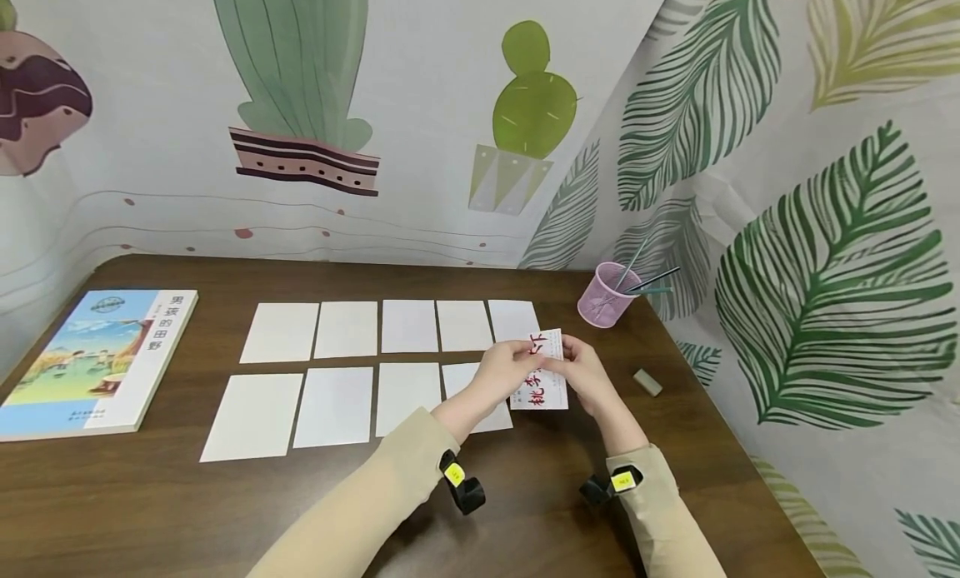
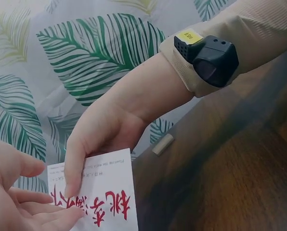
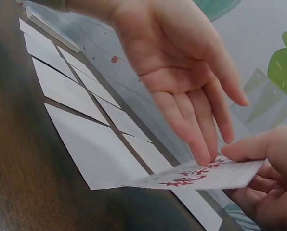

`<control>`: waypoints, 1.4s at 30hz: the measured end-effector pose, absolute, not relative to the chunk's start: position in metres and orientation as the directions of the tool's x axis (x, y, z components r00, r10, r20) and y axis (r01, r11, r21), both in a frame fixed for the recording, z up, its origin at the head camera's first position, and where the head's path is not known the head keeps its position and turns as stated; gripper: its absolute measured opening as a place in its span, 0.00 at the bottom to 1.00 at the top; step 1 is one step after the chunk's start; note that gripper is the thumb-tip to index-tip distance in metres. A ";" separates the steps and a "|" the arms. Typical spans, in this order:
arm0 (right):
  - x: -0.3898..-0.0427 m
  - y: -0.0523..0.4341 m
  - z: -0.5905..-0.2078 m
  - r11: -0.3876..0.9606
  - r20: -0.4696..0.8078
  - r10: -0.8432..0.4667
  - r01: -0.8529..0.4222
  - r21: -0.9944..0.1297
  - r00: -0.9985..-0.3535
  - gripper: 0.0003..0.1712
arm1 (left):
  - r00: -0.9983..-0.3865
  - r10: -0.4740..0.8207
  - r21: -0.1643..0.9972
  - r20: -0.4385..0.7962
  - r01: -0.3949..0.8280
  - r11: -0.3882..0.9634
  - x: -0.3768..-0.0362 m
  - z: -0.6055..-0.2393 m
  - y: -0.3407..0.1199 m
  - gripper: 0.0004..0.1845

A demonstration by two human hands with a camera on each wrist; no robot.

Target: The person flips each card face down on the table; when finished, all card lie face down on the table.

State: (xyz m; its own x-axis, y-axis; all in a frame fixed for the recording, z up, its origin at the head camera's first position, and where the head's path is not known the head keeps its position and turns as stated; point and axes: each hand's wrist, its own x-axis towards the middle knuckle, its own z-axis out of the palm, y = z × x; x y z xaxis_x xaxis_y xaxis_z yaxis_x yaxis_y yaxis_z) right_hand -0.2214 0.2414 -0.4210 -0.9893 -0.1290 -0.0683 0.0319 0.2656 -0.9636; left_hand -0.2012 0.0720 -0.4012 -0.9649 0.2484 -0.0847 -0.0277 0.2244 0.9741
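Observation:
A white card (image 1: 553, 393) with large red brush-style characters and small grey print is held over the right part of the table. My right hand (image 1: 590, 376) pinches it at its right edge, thumb on the printed face and fingers underneath. From the left, my left hand (image 1: 504, 370) reaches over the card, its fingers fairly straight. The right wrist view shows the left fingertips (image 3: 203, 156) at the printed face, the palm turned toward the camera. Beneath and left of the hands lie blank white cards (image 1: 408, 391), the nearest partly hidden by the left hand.
Blank white cards (image 1: 348, 328) lie in two rows across the table (image 1: 150, 511). A thick book (image 1: 82, 353) is at the far left. At the back right stands a pink mesh pen cup (image 1: 602, 299) with several pens; a small eraser (image 1: 647, 382) lies nearer.

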 end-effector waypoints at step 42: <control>-0.236 0.274 -0.440 0.239 -0.195 -0.116 0.164 -0.957 -0.974 0.29 | -0.943 0.238 0.970 -0.234 -0.244 -0.015 -0.212 -0.434 0.069 0.19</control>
